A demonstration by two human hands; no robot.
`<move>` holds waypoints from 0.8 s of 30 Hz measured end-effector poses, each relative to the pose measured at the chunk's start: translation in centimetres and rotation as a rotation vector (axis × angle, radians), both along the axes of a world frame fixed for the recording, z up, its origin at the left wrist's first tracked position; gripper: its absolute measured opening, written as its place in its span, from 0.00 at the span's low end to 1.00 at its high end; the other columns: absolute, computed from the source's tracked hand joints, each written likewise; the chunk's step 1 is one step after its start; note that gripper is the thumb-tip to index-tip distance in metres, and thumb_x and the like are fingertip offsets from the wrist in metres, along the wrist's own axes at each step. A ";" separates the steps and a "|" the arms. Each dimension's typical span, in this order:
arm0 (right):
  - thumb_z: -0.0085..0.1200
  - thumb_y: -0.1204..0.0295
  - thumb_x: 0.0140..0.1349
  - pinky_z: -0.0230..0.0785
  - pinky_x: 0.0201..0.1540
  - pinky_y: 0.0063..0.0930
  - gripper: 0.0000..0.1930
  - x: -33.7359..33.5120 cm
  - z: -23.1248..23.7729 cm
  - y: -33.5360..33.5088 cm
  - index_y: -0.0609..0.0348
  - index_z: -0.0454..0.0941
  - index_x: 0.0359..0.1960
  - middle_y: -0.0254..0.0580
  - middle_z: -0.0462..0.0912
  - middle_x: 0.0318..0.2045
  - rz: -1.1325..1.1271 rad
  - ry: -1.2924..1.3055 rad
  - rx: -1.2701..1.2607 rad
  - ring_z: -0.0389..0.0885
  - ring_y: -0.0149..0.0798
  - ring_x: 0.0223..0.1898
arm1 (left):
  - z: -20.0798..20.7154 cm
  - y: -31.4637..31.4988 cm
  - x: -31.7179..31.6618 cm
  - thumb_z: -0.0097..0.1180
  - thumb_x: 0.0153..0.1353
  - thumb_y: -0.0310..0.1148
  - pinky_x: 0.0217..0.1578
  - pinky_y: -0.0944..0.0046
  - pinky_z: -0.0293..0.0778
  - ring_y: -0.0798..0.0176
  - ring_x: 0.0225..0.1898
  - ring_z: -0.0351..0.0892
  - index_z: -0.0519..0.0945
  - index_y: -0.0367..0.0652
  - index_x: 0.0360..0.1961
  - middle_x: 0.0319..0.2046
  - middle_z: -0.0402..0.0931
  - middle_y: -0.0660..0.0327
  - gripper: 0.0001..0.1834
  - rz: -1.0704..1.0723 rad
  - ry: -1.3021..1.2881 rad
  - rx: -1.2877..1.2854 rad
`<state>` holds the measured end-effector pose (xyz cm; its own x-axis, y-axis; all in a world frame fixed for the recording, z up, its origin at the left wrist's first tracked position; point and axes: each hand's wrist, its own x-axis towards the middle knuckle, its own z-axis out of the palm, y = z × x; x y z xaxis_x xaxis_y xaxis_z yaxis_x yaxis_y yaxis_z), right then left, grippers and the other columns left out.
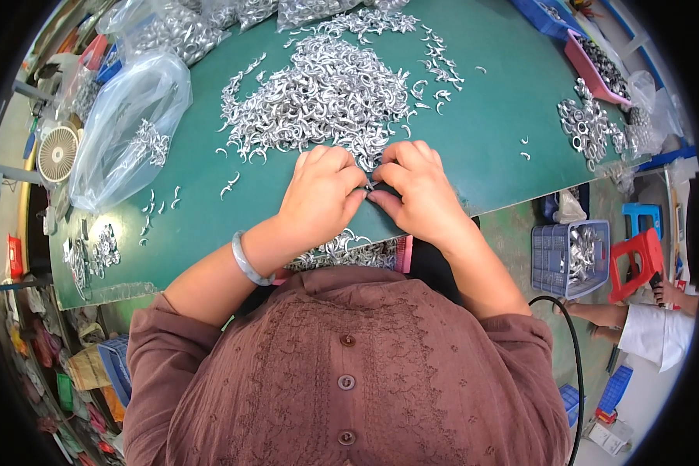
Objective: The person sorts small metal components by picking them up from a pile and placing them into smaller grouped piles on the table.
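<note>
My left hand (320, 193) and my right hand (421, 194) meet in front of me, above the near edge of the green table (512, 101). Their thumbs and fingertips are pinched together around a small silvery metal piece (370, 186), mostly covered by the fingers. Just beyond the hands rises a large heap of curved, claw-shaped silver metal pieces (318, 97). Below the hands, at my lap, a pink container (405, 255) holds more silver pieces (349, 255). A pale bangle (245, 260) circles my left wrist.
A clear plastic bag (120, 128) with some pieces lies at left; fuller bags (167, 31) stand behind. Silver rings (586, 124) and a pink tray (596, 66) are at right. On the floor are a blue crate (547, 260) and red stool (635, 264), near another person (656, 334).
</note>
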<state>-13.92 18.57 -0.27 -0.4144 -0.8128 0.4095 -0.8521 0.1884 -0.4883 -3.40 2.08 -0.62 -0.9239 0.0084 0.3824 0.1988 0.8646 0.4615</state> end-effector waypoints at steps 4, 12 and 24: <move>0.63 0.75 0.49 0.62 0.48 0.39 0.05 0.1 -0.6 -0.4 0.58 0.81 0.27 0.37 0.76 0.38 -0.009 0.050 -0.002 0.71 0.46 0.44 | 0.1 0.0 0.1 0.66 0.49 0.29 0.46 0.56 0.64 0.54 0.42 0.71 0.80 0.44 0.31 0.36 0.73 0.61 0.08 0.006 0.007 -0.014; 0.61 0.75 0.52 0.66 0.44 0.38 0.02 -0.9 -0.7 0.5 0.57 0.83 0.27 0.37 0.78 0.34 -0.192 -0.161 -0.189 0.74 0.45 0.39 | 0.5 0.6 -0.6 0.66 0.49 0.31 0.46 0.55 0.64 0.54 0.42 0.71 0.80 0.45 0.32 0.36 0.73 0.62 0.09 0.007 0.003 -0.015; 0.61 0.76 0.52 0.63 0.49 0.39 0.04 -1.0 -0.5 2.0 0.57 0.84 0.30 0.36 0.77 0.36 -0.179 -0.112 0.008 0.73 0.45 0.42 | 1.1 -3.0 1.6 0.62 0.54 0.26 0.43 0.53 0.67 0.50 0.41 0.73 0.78 0.42 0.31 0.35 0.75 0.56 0.05 0.107 0.178 -0.079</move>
<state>-14.89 20.61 -0.80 -0.5953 -0.7249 0.3467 -0.7451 0.3363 -0.5760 -1.76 -0.94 0.49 -0.8393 -0.0498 0.5413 0.1761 0.9172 0.3574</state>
